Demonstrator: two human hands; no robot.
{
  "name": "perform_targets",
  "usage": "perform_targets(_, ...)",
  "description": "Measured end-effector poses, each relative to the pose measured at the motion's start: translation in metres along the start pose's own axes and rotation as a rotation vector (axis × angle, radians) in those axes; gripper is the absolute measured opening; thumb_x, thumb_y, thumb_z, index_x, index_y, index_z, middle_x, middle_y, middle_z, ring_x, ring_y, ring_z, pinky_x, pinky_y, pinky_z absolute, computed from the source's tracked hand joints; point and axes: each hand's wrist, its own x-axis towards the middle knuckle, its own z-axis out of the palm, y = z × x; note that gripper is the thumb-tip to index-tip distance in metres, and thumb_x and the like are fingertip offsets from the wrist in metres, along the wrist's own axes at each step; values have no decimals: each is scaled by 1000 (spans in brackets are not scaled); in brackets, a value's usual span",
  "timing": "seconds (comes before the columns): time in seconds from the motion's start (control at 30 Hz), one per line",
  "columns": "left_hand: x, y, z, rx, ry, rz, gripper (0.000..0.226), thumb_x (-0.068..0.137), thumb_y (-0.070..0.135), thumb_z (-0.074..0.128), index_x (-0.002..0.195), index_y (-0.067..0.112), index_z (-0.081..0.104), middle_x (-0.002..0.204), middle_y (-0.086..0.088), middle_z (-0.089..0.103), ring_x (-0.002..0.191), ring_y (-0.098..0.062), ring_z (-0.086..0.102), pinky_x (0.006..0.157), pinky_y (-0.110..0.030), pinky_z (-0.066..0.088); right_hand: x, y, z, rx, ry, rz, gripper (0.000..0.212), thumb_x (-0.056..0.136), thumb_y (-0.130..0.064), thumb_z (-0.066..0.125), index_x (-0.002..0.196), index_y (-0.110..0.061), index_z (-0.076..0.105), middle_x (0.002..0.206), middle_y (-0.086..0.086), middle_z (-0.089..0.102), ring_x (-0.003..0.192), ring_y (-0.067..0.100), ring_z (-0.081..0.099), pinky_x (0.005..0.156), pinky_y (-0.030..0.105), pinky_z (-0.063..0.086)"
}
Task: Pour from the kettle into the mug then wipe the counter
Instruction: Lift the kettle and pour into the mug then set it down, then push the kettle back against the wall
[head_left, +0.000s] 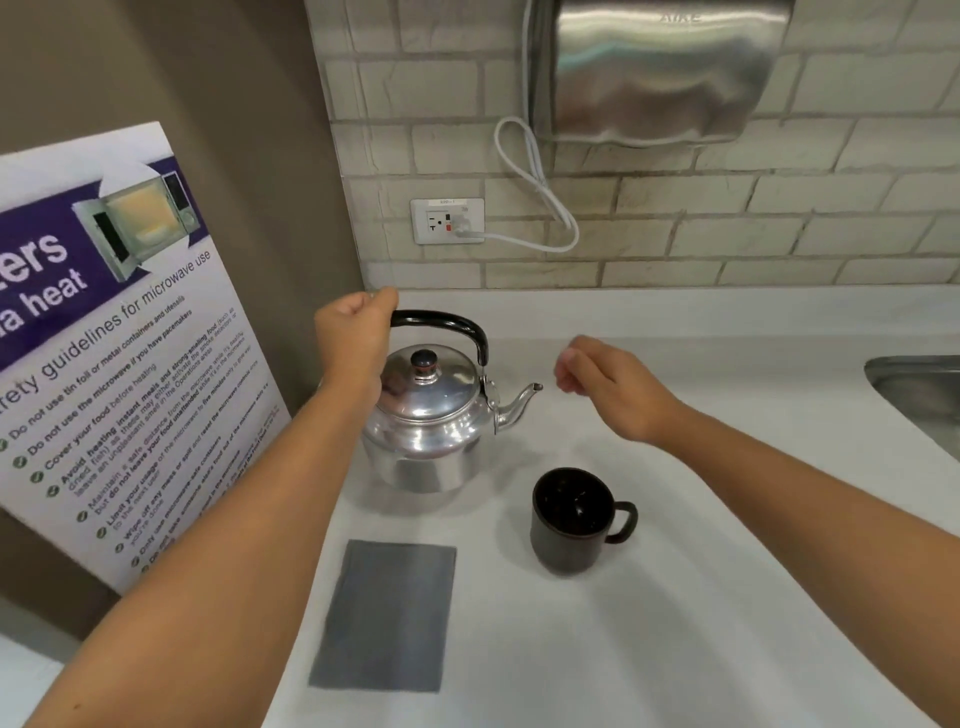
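**Left hand on the kettle handle**

The kettle (426, 421) stands upright on the white counter (675, 597), its spout pointing right. The left hand (356, 332) is wrapped around the left end of the kettle's black handle (447, 325), fingers pressed closed on it. The right hand (605, 384) hovers just right of the spout, fingers loosely curled, gripping nothing. The dark mug (571, 519) sits near the kettle's front right, handle turned right. A grey cloth (387, 616) lies flat in front of the kettle.

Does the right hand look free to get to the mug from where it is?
Probably yes. The right hand hangs empty above the counter, and nothing stands between it and the mug.
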Motion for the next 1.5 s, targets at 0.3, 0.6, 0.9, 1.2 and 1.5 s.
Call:
perform_targets(0.3, 33, -66, 11, 34, -7, -59, 32, 68, 15, 60, 48, 15, 35, 51, -2, 24, 49, -14, 23, 42, -22, 21, 79, -26, 54, -169, -87, -162, 34, 99, -37, 40, 101, -9, 58, 98, 5, 61, 89, 18, 56, 79, 30, 43)
perform_targets(0.6, 48, -99, 15, 58, -6, -44, 42, 72, 14, 58, 44, 21, 27, 44, 11, 19, 48, -10, 20, 43, -22, 22, 94, -5, 85, -287, -127, -216, 30, 98, -41, 40, 99, -14, 53, 87, 3, 57, 76, 23, 56, 71, 40, 49)
perform_targets(0.9, 84, -111, 21, 556, -63, -20, 57, 85, 48, 44, 61, -1, 59, 60, -14, 57, 53, -22, 47, 53, -30, 35, 129, 17, 94, -333, -99, -158, 38, 99, -41, 37, 98, -9, 58, 79, 7, 64, 73, 25, 58, 65, 34, 44)
perform_targets(1.2, 110, -125, 29, 1120, -250, -50, 61, 89, 59, 35, 86, 6, 65, 84, -9, 63, 74, -27, 55, 57, -30, 35, 153, 38, 107, -383, -243, 47, 50, 99, -44, 35, 80, -4, 59, 75, 9, 60, 74, 24, 53, 68, 31, 37)
perform_targets(1.5, 110, -130, 29, 1191, -345, -101, 49, 89, 57, 40, 85, 10, 51, 82, -6, 53, 57, -19, 44, 46, -27, 29, 155, 41, 113, -393, -288, 165, 50, 99, -42, 38, 57, -13, 41, 59, 4, 47, 61, 19, 44, 56, 30, 34)
